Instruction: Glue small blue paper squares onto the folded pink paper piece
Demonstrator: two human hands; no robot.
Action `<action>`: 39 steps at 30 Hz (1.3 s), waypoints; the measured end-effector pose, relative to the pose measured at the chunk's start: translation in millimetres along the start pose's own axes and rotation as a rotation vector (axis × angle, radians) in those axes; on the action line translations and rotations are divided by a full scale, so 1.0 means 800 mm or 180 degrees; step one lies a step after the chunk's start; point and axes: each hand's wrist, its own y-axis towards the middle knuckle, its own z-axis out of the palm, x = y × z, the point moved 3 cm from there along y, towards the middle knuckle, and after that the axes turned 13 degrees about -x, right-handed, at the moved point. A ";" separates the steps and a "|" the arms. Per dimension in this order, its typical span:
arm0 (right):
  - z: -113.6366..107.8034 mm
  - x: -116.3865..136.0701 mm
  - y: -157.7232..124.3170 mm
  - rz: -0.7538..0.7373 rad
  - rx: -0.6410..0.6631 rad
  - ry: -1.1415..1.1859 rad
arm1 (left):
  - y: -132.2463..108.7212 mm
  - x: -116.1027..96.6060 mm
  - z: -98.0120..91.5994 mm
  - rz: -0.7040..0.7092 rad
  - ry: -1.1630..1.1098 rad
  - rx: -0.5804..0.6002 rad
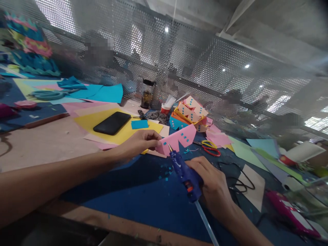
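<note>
Pinched at its left end by my left hand, a pink paper piece with a notched lower edge and small blue squares is held up over the table. My right hand grips a blue glue gun, a clear glue stick poking out of its back. The gun's nozzle points at the pink paper beside a blue square; whether it touches I cannot tell. Tiny blue paper squares lie scattered on the blue table surface below.
A black phone and a blue paper strip rest on yellow paper. Behind stand a jar and a stack of decorated paper pieces. Scissors, a black cord and a magenta device lie to the right.
</note>
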 end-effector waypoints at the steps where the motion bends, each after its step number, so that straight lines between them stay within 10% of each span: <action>1: 0.000 0.000 0.000 0.0019 0.0026 0.0123 | 0.001 0.000 -0.001 0.0036 -0.0004 -0.0016; 39: 0.005 -0.004 0.006 0.0225 0.0136 0.0346 | -0.001 -0.004 -0.003 0.0099 0.0006 0.0057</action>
